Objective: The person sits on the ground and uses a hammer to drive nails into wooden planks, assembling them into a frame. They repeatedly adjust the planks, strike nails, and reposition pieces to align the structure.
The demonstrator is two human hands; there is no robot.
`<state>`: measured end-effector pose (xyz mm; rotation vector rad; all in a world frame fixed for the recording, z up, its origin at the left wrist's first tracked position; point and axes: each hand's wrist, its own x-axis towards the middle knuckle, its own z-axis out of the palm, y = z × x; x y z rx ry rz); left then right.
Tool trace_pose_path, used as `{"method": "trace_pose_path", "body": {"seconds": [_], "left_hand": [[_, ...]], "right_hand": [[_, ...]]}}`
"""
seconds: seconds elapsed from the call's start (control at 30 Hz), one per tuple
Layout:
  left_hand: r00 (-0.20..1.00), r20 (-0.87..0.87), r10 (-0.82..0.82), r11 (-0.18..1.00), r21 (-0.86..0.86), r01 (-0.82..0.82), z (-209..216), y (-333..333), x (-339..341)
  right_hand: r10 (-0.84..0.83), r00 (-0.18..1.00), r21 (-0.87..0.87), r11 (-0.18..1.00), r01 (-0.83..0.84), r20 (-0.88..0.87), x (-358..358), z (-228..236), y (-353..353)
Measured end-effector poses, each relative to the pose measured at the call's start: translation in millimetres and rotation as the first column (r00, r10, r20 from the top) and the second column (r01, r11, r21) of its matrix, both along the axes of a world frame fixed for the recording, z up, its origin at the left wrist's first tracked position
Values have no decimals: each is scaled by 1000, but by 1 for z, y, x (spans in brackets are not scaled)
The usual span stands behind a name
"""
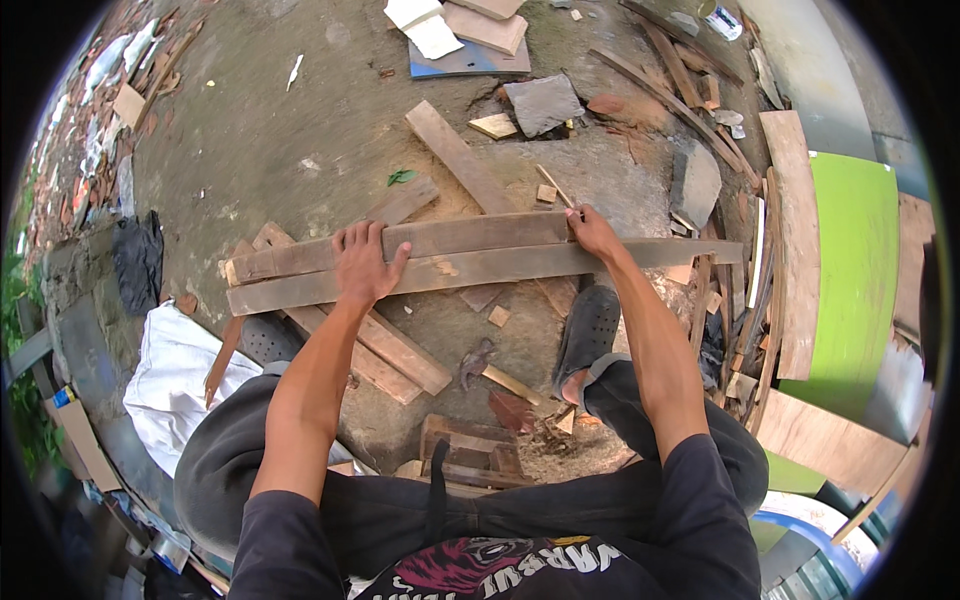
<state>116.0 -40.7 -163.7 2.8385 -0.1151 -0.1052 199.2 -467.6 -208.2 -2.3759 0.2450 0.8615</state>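
Observation:
Two wooden planks lie side by side across my front: a shorter far plank (490, 233) and a longer near plank (500, 265) that reaches further right. My left hand (367, 262) rests across both, its fingers bent over the far plank and its thumb spread to the right. At the far plank's right end, my right hand (592, 232) is closed with its fingertips on the edge. A thin pale stick (555, 186) meets those fingertips; whether they hold it is unclear. Beneath the left part lie crossing boards (385, 350). A hammer (500, 377) lies on the ground between my feet.
Other planks (455, 155) and a grey stone slab (545, 105) lie beyond. A small wooden frame (470, 450) is close to me. On the right stand a green panel (855, 280) and timber strips; on the left lie a white sack (180, 375) and a black plastic bag (138, 262).

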Motion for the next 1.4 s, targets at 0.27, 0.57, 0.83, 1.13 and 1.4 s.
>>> {"method": "trace_pose_path", "body": {"seconds": [0.27, 0.57, 0.83, 1.13, 1.4], "left_hand": [[999, 8, -41, 999, 12, 41, 0, 0, 8], [1000, -14, -22, 1000, 5, 22, -5, 0, 3], [991, -132, -37, 996, -89, 25, 5, 10, 1], [873, -375, -313, 931, 61, 360, 17, 28, 2], [856, -448, -258, 917, 165, 363, 26, 9, 7]], "right_hand": [[-47, 980, -266, 959, 98, 191, -19, 6, 21], [-3, 983, -431, 898, 84, 185, -20, 33, 45], [12, 977, -421, 904, 80, 211, -18, 32, 50], [45, 984, -451, 892, 38, 172, -19, 38, 52], [-29, 992, -164, 985, 49, 120, -10, 18, 19]]}}
